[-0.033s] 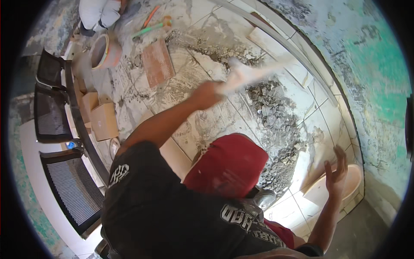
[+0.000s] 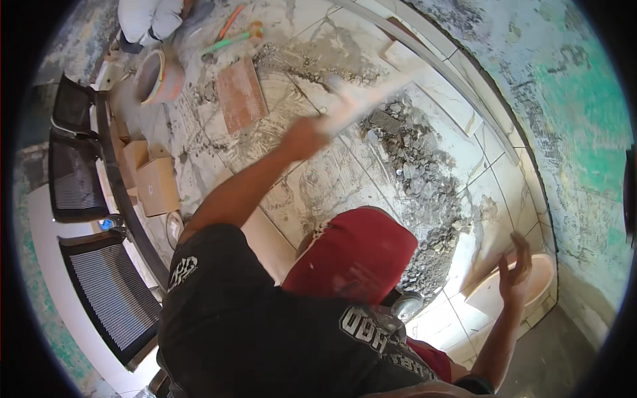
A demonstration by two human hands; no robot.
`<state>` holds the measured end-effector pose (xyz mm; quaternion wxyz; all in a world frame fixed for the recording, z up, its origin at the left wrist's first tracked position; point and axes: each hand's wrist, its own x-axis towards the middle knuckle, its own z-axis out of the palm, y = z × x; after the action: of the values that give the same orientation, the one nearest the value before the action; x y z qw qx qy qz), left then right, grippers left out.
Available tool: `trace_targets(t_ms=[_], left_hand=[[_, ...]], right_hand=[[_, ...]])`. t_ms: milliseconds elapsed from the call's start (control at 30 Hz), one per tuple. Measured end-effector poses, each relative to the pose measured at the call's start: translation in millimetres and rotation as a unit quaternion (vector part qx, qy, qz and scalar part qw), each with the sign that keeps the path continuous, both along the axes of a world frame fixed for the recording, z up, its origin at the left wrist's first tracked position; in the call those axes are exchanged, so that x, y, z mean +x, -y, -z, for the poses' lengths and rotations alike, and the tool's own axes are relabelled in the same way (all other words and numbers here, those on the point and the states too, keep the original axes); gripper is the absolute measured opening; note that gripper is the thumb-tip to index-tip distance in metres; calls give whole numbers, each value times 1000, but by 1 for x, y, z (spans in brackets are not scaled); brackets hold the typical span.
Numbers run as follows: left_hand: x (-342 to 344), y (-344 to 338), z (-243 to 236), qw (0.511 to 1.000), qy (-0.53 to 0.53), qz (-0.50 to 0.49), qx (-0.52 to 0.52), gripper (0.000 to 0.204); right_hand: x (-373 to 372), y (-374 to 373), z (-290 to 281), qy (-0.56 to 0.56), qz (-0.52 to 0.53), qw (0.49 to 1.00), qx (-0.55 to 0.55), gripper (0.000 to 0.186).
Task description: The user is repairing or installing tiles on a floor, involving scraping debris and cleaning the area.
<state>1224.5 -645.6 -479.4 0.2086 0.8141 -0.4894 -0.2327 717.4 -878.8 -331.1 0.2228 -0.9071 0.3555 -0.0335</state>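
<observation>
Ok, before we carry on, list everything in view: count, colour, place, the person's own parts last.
Chair backs: three, black mesh, left
Cardboard: count unclear, tan, left
Bucket: one, dull red, upper left
Slab: one, reddish brown, upper left
Mallet-like tool: one, green and orange, top left
Stick: one, orange-red, top left
Other person's trousers: one pair, pale, top left
Rubble: one spread, grey, centre right
Floor tiles: many, whitish, throughout
Wall: one, patchy green-blue, right
Pale tool: one, whitish, blurred, upper centre
Shirt: one, black, bottom
Left hand: one, bare, gripping pale tool
Right hand: one, bare, open, lower right
</observation>
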Motion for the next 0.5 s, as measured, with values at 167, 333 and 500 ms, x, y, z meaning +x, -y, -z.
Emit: trace_targets(t_ms=[167,333,500], left_hand=[[161,-13,43,938,153,-301,78,60],[278,-13,85,933,240,-258,67,60],[317,-9,110,947,215,-202,124,63]], right_hand=[[-3,-37,-3,-98,16,992,72,44],[20,-65,-2,-106,43,985,132,45],[33,-80,0,-149,95,970,169,43]])
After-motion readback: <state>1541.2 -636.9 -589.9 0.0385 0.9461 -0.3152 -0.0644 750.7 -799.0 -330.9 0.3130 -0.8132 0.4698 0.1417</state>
